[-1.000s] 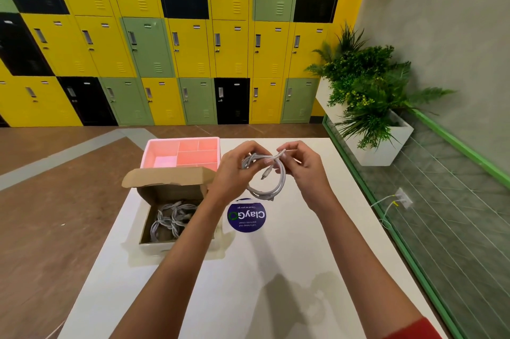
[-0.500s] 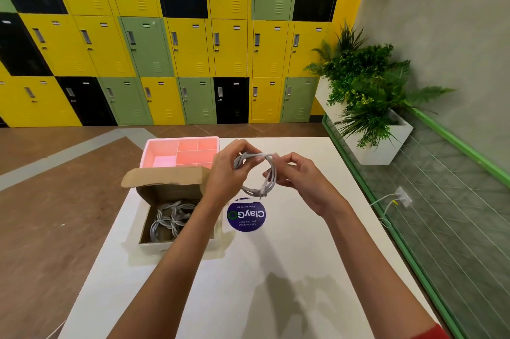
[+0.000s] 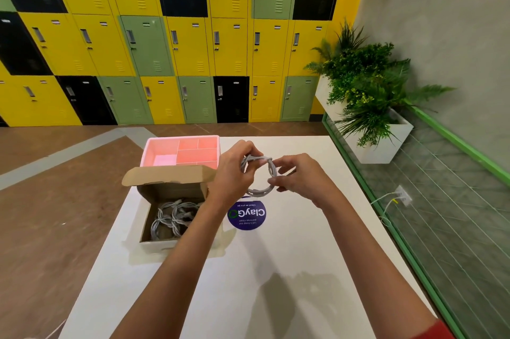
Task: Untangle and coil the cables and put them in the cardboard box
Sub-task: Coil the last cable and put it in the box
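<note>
A grey cable (image 3: 269, 170) wound into a small coil hangs in the air above the white table (image 3: 289, 269). My left hand (image 3: 233, 173) grips the coil's top left part. My right hand (image 3: 299, 177) pinches the coil's right side between thumb and fingers. The open cardboard box (image 3: 168, 192) stands on the table to the left of both hands, its flap tilted back. Inside it lie several coiled grey cables (image 3: 172, 218). My left forearm passes over the box's right edge.
A pink divided tray (image 3: 183, 150) stands behind the box at the table's far edge. A round purple sticker (image 3: 247, 215) lies under the held coil. Right of the table run a green-framed glass rail and a white planter (image 3: 380, 142) with plants. Coloured lockers fill the back wall.
The coil has shifted slightly left and lower. My right hand moved from the coil's top down to its right side, and the loose end is no longer sticking out.
</note>
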